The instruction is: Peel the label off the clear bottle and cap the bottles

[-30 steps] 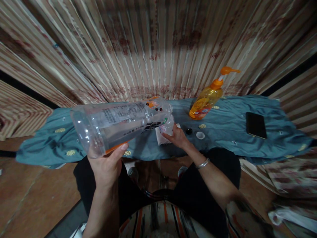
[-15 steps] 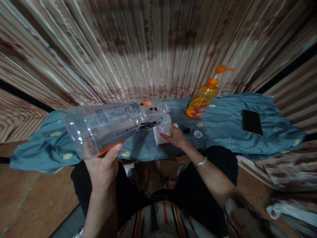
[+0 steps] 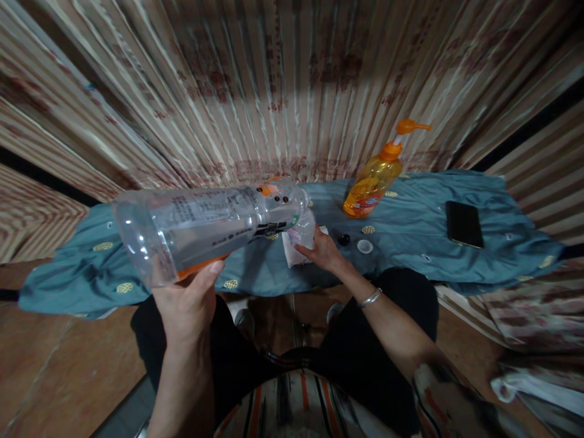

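Observation:
A large clear plastic bottle [image 3: 214, 222] with orange, black and printed markings lies nearly level in the air, its neck end to the right. My left hand [image 3: 189, 307] grips it from below near its base, thumb on the near side. At the neck, my right hand [image 3: 325, 250] closes around a small translucent plastic cup or container [image 3: 305, 231] that meets the bottle's mouth; its exact shape is partly hidden. Under this container a white tissue or cloth [image 3: 296, 255] rests on the blue-green fabric [image 3: 255, 277]. No liquid stream is visible.
An orange pump bottle [image 3: 370, 185] of yellow liquid stands behind my right hand. Right of that hand are a small black cap [image 3: 344, 239] and a white ring-like cap [image 3: 364, 246]. Farther right lies a black phone [image 3: 464, 224]. A pleated curtain [image 3: 292, 91] hangs behind.
The base of the large bottle has shifted slightly left and up along with my left hand. My right hand and the small container stay almost still.

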Available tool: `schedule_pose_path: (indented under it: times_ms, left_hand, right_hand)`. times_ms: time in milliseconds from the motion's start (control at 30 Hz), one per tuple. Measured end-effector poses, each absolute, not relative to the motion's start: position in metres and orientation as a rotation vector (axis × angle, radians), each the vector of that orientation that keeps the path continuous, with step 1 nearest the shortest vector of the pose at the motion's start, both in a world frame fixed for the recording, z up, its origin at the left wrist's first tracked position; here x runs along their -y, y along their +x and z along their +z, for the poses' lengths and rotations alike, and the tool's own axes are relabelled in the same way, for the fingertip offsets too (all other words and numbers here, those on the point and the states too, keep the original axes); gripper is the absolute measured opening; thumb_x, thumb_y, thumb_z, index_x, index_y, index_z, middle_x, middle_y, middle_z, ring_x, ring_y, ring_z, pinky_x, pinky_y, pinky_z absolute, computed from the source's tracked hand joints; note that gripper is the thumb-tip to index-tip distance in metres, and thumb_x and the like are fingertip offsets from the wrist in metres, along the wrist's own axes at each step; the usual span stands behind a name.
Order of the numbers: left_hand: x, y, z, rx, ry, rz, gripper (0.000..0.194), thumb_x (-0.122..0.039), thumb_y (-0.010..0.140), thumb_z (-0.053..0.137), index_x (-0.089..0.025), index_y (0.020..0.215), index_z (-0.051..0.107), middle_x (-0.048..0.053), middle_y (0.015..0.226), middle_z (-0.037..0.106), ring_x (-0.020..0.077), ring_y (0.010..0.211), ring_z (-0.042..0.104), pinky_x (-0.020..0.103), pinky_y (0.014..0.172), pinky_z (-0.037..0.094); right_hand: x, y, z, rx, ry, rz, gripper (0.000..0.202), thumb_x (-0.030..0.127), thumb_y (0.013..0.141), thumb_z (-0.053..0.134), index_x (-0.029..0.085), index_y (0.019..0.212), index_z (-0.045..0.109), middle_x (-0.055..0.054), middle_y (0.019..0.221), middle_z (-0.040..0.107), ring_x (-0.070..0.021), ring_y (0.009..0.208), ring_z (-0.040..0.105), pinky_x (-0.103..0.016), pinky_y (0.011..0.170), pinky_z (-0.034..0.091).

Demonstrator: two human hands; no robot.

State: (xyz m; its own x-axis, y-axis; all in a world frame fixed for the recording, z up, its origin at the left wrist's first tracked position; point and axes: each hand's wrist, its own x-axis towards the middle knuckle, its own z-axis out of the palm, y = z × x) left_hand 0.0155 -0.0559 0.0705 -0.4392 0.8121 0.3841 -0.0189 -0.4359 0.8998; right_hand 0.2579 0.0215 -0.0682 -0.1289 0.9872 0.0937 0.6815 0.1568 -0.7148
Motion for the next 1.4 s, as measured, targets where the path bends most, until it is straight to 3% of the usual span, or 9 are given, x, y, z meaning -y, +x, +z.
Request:
schedule_pose_path:
  times_ms: [300, 667, 867, 1067, 1400]
  left_hand:
    - [0.055, 0.013, 0.073, -1.159, 1.217, 1.882, 0.058, -0.040, 0.057, 0.100, -0.030, 0.108, 0.075, 0.001, 0.101, 0.079, 0.0280, 0.100, 0.076, 0.057, 0.106, 0.059]
    - [0.053, 0.013, 0.074, -1.160, 1.223, 1.880, 0.056, -0.042, 0.055, 0.100, -0.028, 0.102, 0.075, -0.001, 0.092, 0.077, 0.0237, 0.089, 0.076, 0.053, 0.100, 0.062]
    - [0.050, 0.014, 0.075, -1.140, 1.218, 1.900, 0.060, -0.042, 0.052, 0.101, -0.027, 0.104, 0.076, -0.003, 0.074, 0.070, 0.0208, 0.079, 0.073, 0.050, 0.093, 0.065]
    - [0.047, 0.017, 0.080, -1.165, 1.277, 1.851, 0.071, -0.050, 0.052, 0.098, -0.030, 0.116, 0.073, 0.001, 0.096, 0.078, 0.0239, 0.080, 0.075, 0.051, 0.087, 0.066]
    - [0.044, 0.016, 0.081, -1.129, 1.218, 1.842, 0.070, -0.045, 0.052, 0.099, -0.030, 0.115, 0.074, 0.002, 0.097, 0.080, 0.0231, 0.080, 0.077, 0.047, 0.084, 0.068]
  right_hand:
    - [-0.022, 0.258, -0.070, 1.872, -1.561, 0.708, 0.055, 0.035, 0.086, 0.077, 0.016, 0.132, 0.052, -0.016, 0.119, 0.076, -0.0338, 0.113, 0.074, -0.041, 0.091, 0.057]
    - [-0.021, 0.258, -0.069, 1.859, -1.576, 0.722, 0.055, 0.036, 0.086, 0.078, 0.016, 0.131, 0.053, -0.016, 0.119, 0.076, -0.0347, 0.113, 0.074, -0.041, 0.092, 0.057]
    - [-0.021, 0.258, -0.070, 1.848, -1.546, 0.704, 0.051, 0.034, 0.086, 0.078, 0.018, 0.128, 0.055, -0.013, 0.116, 0.077, -0.0328, 0.112, 0.075, -0.039, 0.091, 0.057]
    - [-0.021, 0.258, -0.071, 1.853, -1.550, 0.700, 0.052, 0.034, 0.086, 0.077, 0.018, 0.130, 0.054, -0.014, 0.117, 0.077, -0.0330, 0.111, 0.075, -0.040, 0.091, 0.057]
    - [-0.019, 0.257, -0.067, 1.849, -1.591, 0.707, 0.056, 0.036, 0.086, 0.078, 0.018, 0.132, 0.053, -0.015, 0.117, 0.077, -0.0349, 0.112, 0.075, -0.042, 0.091, 0.058]
